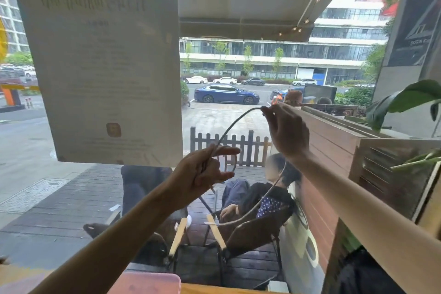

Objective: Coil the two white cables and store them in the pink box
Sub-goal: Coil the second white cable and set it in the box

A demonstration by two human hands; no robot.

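Coiling is proceeding in the head view: the left hand [205, 169] is pinching gathered loops of a white cable [235, 124], fingers closed on them. The right hand [286, 131], fingers clamped on the strand, is holding it up and rightward; the tail is hanging below. The pink box [145, 283] is sitting nearest the left arm.
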